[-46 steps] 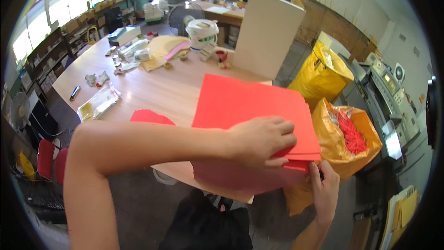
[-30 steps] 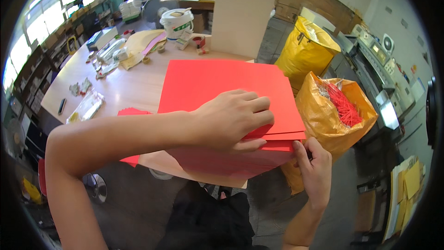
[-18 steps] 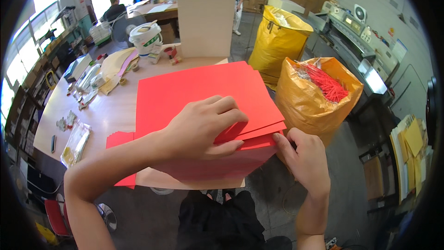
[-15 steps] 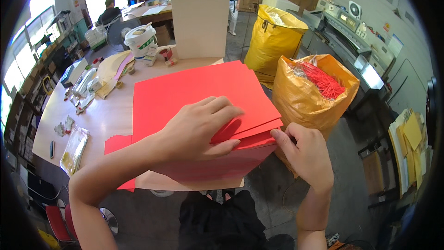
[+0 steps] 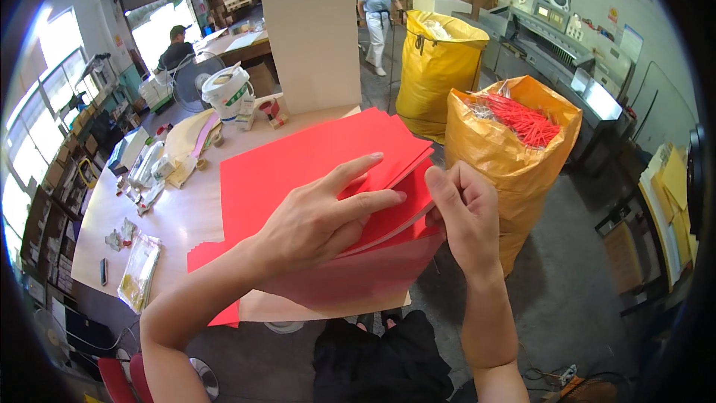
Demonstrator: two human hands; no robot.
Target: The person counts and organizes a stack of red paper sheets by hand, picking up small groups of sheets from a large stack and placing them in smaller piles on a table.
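A tall stack of red paper sheets [image 5: 283, 153] stands at the table's near edge, its top sheets fanned at the right corner. My left hand [image 5: 321, 213] lies across the top with two fingers stretched out and spread over the sheets; its thumb is hidden. At the right corner my right hand [image 5: 470, 213] is closed, thumb against curled fingers, pinching sheet edges; how many sheets it holds is not visible. To the left of the stack, more red sheets [image 5: 205, 255] stick out beneath my left forearm.
A white board [image 5: 313, 48] stands upright behind the stack. On the table [image 5: 179, 224] are a white bucket [image 5: 226, 91], tape rolls and plastic packets [image 5: 140, 272]. To the right stand an orange sack [image 5: 514, 157] of red strips and a yellow sack [image 5: 440, 75]. A person [image 5: 378, 11] is beyond.
My left hand's fingers have spread further apart. My right hand has shifted up and left along the corner, where the sheets are fanned more. The view has shifted, and the far person shows more fully.
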